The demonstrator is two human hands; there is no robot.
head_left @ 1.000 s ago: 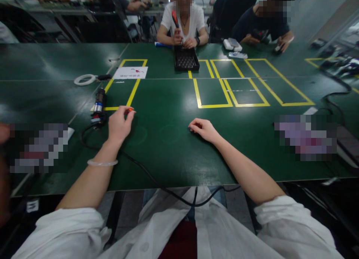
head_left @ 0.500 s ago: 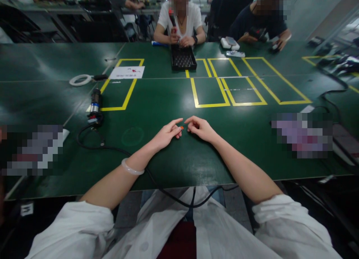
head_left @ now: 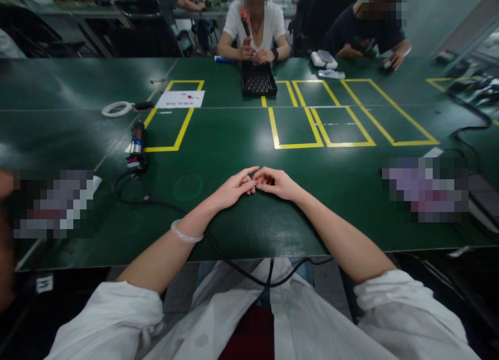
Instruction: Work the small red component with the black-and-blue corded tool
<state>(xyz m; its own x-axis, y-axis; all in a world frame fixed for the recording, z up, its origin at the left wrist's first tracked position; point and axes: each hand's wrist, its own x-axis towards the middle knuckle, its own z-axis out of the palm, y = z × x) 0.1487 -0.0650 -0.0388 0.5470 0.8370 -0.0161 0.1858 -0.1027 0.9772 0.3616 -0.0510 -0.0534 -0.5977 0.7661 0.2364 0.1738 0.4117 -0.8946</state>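
Note:
My left hand is above the green table, thumb and fingers pinched on a small orange piece. Its index finger points outward toward the other hand. The piece is too small to name, and fingers cover much of it. My right hand meets it from the right, its curled fingertips at the orange piece; whether they grip it too is hard to see. A pale bracelet circles my left wrist.
A black cable runs from a dark cylindrical device past my left forearm and over the table edge. Farther off are yellow tape outlines, a white sheet and a black tray. People sit across the table.
My right hand has closed in on the orange piece, its fingertips now against my left fingers. The view has shifted slightly.

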